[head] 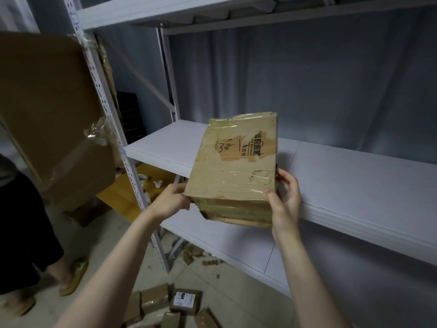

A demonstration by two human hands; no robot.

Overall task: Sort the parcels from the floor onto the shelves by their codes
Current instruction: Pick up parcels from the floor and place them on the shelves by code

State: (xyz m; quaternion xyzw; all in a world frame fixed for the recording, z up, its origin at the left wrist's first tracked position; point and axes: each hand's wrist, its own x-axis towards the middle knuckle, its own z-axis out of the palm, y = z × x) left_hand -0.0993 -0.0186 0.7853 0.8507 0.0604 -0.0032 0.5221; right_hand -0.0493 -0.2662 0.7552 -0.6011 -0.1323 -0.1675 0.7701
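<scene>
White shelf (343, 176) behind taped cardboard parcel (236, 171).

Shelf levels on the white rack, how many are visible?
3 shelf levels: the top one overhead, the middle one behind the held parcel, the bottom one below. More may be out of frame.

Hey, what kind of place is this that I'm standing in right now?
Most likely a parcel storeroom or sorting room. White metal shelves stand ahead, small taped parcels lie on the floor, and the left hand and right hand hold a taped box with a handwritten mark.
</scene>
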